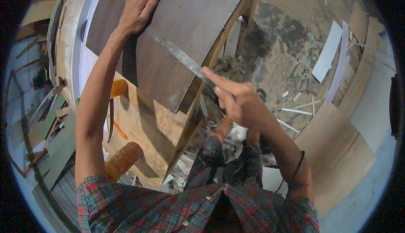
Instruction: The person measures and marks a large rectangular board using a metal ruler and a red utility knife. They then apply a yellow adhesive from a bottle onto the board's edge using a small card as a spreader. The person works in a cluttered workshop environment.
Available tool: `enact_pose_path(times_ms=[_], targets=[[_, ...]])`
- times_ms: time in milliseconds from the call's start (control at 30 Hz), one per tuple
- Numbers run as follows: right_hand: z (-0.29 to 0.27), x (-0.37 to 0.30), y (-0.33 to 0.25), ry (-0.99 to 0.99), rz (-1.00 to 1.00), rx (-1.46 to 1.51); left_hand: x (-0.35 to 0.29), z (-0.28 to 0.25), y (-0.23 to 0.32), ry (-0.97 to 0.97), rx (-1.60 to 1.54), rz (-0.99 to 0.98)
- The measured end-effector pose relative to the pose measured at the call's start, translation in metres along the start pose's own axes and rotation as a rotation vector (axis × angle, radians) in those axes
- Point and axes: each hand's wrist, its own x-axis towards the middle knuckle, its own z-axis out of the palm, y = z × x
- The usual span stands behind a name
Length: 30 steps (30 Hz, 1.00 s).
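My left hand (141,9) lies on a dark brown board (190,17), fingers stretched out, a ring on one of them. In my right hand (236,98) is a hand saw (179,55) with a long, flat grey blade. My index finger points along it, and the closed fingers hide its handle. The blade crosses the board's right edge and slants up and left toward my left hand. Its teeth are too small to make out. Beneath the brown board lies a lighter plywood sheet (145,119).
On the plywood stand an amber bottle (124,159) and another orange container (119,88), near a dark curved tool (111,121). Offcuts, white strips (295,111) and a pale panel (327,51) litter the dusty floor at right. Large sheets (337,148) lie beyond; scraps lie left.
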Motion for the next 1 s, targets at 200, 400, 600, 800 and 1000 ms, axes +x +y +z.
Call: enact_pose_path(times_ms=[200,400,600,800,1000], targets=[[-0.012,-0.054,0.024,0.252,-0.126,-0.075,-0.015,-0.003,0.005,0.029,0.005,-0.029],[0.036,-0.011,0.001,0.002,-0.066,-0.053,-0.006,0.007,-0.004,0.039,0.008,0.014],[0.023,-0.055,0.006,0.115,0.028,-0.064,-0.008,-0.019,0.023,-0.131,0.004,-0.214],[0.052,-0.029,-0.013,0.017,0.055,-0.038,-0.009,-0.012,0.021,-0.096,0.001,-0.181],[0.043,-0.056,0.014,0.248,-0.138,-0.127,-0.018,-0.019,0.026,-0.089,0.008,-0.210]])
